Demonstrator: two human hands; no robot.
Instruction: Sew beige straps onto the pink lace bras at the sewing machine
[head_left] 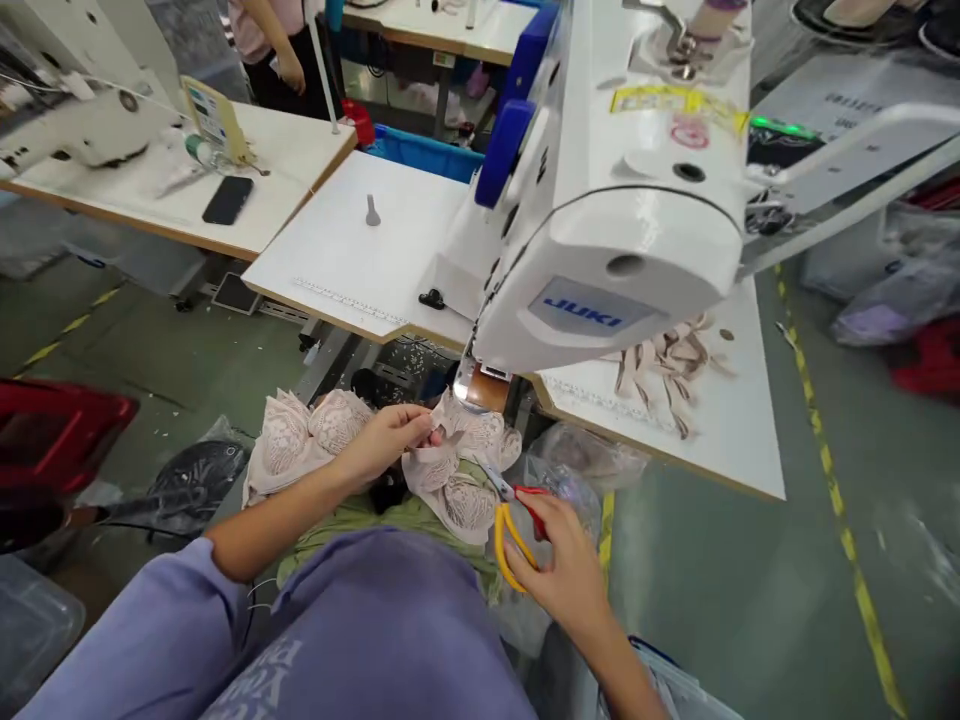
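Pale pink lace bras [465, 500] lie over my lap, below the head of the white sewing machine [600, 270]. My left hand [390, 440] pinches a piece of the pink bra fabric close to the machine's needle area. In my right hand [562, 560] is a pair of scissors [517, 515] with one yellow and one red handle loop. The blades point up and left toward the lace, slightly parted; whether they touch it I cannot tell. Another lace bra [300, 440] rests to the left of my left forearm.
Fabric strips [671, 365] are heaped on the machine table's right part. A small grey piece [372, 211] lies on the left tabletop [330, 240]. On the neighbouring table is a black phone [228, 200]. A person [277, 50] stands behind it. A red crate [60, 430] is at far left.
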